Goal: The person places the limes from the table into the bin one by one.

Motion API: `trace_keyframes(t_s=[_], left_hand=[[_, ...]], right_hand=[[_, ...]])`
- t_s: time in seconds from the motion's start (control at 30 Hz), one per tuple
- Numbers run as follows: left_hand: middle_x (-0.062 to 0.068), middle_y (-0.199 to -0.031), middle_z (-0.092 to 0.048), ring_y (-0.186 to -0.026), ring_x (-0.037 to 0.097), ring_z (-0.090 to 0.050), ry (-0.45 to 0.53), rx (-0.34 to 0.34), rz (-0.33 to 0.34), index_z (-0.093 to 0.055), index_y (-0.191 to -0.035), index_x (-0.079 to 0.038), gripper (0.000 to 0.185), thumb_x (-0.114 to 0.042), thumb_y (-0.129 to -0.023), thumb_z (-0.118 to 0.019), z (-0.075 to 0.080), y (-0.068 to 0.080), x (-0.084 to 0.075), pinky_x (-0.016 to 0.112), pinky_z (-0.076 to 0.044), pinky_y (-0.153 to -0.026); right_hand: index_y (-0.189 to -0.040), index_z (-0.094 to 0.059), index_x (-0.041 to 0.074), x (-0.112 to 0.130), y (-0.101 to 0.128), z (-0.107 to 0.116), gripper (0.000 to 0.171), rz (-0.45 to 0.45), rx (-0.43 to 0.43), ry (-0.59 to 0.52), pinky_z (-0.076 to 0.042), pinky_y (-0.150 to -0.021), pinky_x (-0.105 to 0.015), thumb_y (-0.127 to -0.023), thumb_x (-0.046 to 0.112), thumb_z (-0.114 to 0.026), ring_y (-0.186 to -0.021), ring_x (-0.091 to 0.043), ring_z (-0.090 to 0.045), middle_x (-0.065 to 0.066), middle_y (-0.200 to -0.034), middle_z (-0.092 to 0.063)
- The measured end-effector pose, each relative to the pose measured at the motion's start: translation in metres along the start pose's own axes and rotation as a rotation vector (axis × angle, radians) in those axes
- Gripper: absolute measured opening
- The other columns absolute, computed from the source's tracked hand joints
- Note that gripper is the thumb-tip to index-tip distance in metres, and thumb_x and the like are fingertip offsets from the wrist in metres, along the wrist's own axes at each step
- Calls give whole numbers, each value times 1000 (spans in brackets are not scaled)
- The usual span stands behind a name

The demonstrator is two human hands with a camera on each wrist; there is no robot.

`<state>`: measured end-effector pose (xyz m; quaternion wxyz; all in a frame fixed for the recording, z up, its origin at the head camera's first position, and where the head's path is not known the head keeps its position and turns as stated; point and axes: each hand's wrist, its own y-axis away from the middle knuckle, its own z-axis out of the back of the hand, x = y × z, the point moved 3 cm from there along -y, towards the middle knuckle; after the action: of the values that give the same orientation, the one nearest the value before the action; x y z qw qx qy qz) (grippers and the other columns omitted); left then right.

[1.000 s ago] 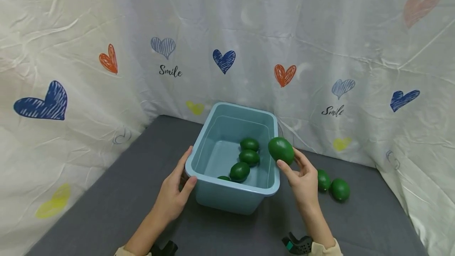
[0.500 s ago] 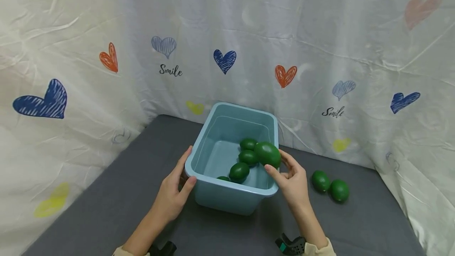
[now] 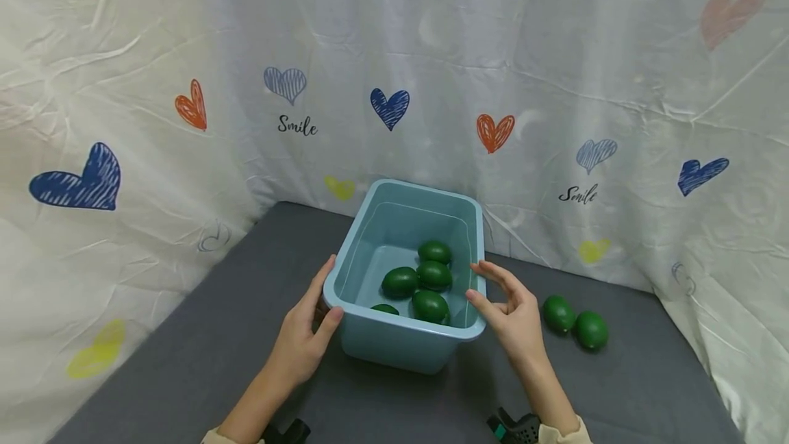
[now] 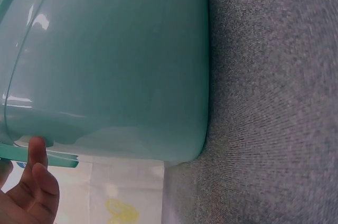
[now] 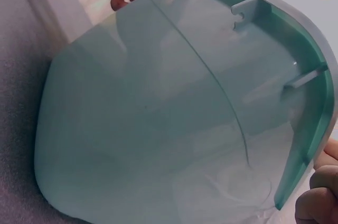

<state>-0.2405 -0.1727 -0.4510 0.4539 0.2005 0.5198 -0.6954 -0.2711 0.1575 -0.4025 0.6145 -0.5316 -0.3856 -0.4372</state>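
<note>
Grey, felt-like fabric covers the counter (image 3: 185, 355), walled in by a crinkled white sheet (image 3: 555, 53) printed with hearts and "Smile". At the centre sits a pale blue tub (image 3: 394, 348), five green lemon-shaped fruits (image 3: 430, 305) lying loose on its floor. The left hand (image 3: 302, 341) grasps the tub's near corner at 9 o'clock, thumb hooked over the rim, apparently steadying it. The right hand (image 3: 514, 314) hovers at the rim at 3 o'clock, fingers spread and released, holding nothing. Two more fruits (image 3: 574, 322) touch each other on the counter further toward 3 o'clock.
</note>
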Motion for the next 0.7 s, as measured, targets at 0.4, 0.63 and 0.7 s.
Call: trace_keyframes(t_s=[0.4, 0.63, 0.7], left_hand=[[0, -107, -66, -81, 13, -62, -4, -6, -5, -26, -170, -32, 71, -24, -109, -60, 0, -1, 0, 33, -54, -70], [0, -108, -66, -81, 13, -62, -7, -5, -10, -27, -170, -32, 71, -25, -108, -61, 0, -1, 0, 33, -55, -70], [2, -110, -66, -81, 12, -62, -9, -6, -13, -27, -170, -31, 71, -25, -108, -61, 0, -1, 0, 33, -55, -70]], right_hand=[[-145, -63, 11, 2, 2, 20, 50, -6, -56, 17, -34, -45, -27, -97, 6, -77, -39, -12, -45, -7, -139, -68], [-144, -64, 11, -2, 6, 47, 49, 8, -150, 110, -29, -40, -32, -97, 6, -78, -36, -10, -29, 4, -134, -70], [-144, -64, 11, -4, 8, 56, 50, 21, -178, 156, -29, -39, -31, -96, 6, -79, -36, -9, -28, 4, -133, -69]])
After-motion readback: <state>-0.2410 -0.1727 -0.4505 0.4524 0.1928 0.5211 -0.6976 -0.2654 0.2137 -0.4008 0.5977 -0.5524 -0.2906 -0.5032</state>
